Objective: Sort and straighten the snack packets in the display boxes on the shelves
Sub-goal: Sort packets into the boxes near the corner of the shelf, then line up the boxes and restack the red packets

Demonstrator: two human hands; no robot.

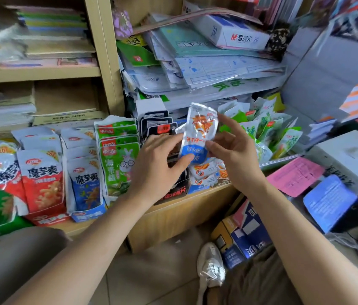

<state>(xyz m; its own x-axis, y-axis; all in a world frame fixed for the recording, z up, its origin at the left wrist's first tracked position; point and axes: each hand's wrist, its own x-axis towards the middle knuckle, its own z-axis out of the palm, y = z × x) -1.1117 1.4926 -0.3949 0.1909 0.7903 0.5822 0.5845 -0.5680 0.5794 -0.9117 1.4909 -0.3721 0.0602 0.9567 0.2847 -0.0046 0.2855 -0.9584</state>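
A silver snack packet with an orange picture and a blue base (200, 130) stands upright in the air above the shelf, held from both sides. My left hand (158, 164) pinches its lower left edge between thumb and fingers. My right hand (233, 150) pinches its lower right edge, the index finger stretched up beside the packet. Below it lies a low box of similar blue-and-orange packets (209, 172). A black display box (162, 126) with dark packets stands just behind my left hand. Further left stand boxes of green packets (118, 155), blue packets (85, 183) and red packets (41, 181).
Green-and-white packets (268, 130) lean loosely in a box to the right. Stacks of paper and plastic-wrapped stationery (206, 67) fill the shelf above. Pink sheet (294, 175) and blue booklet (327, 201) lie at right. Cartons (244, 234) and my shoe (211, 265) are on the floor.
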